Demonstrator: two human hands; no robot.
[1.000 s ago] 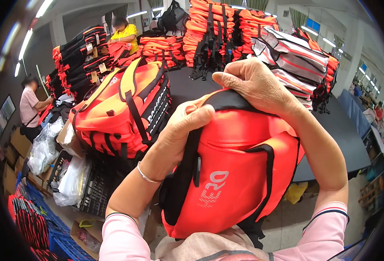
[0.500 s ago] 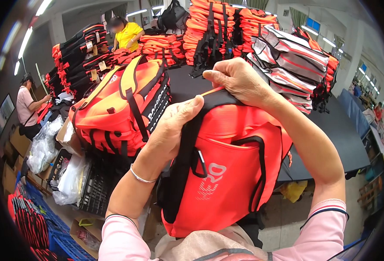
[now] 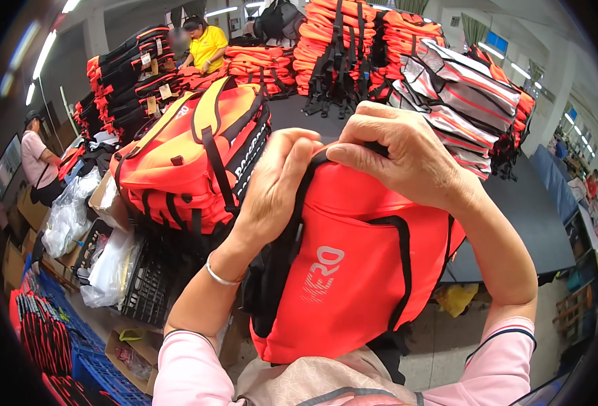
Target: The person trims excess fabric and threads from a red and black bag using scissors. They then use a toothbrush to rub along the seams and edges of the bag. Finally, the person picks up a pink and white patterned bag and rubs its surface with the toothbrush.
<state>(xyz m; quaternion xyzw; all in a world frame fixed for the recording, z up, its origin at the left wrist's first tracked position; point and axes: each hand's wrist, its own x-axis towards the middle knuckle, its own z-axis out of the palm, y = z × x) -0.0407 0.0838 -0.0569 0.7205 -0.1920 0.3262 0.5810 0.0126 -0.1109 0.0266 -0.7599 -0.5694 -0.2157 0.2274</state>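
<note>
An orange-red backpack (image 3: 353,291) with black trim and a pale printed mark stands upright against my body. My left hand (image 3: 278,183), a bracelet on its wrist, is at the upper left edge beside the broad black side band (image 3: 278,277). Its thumb and fingers are close together on that edge, and their tips partly hide what they pinch. My right hand (image 3: 407,152) curls over the top rim, thumb on the near side and fingers bent behind it. The bag's far side is out of sight.
A second orange bag with yellow straps (image 3: 190,149) stands at the left. Stacks of orange bags (image 3: 336,47) and grey-white bags (image 3: 461,95) line the back of the dark table (image 3: 515,216). A black crate (image 3: 153,291) sits lower left. Two people work farther off.
Both hands have come lower and nearer the bag's top; my right hand has shifted right. The orange strip between them and the dark loop on the front no longer show.
</note>
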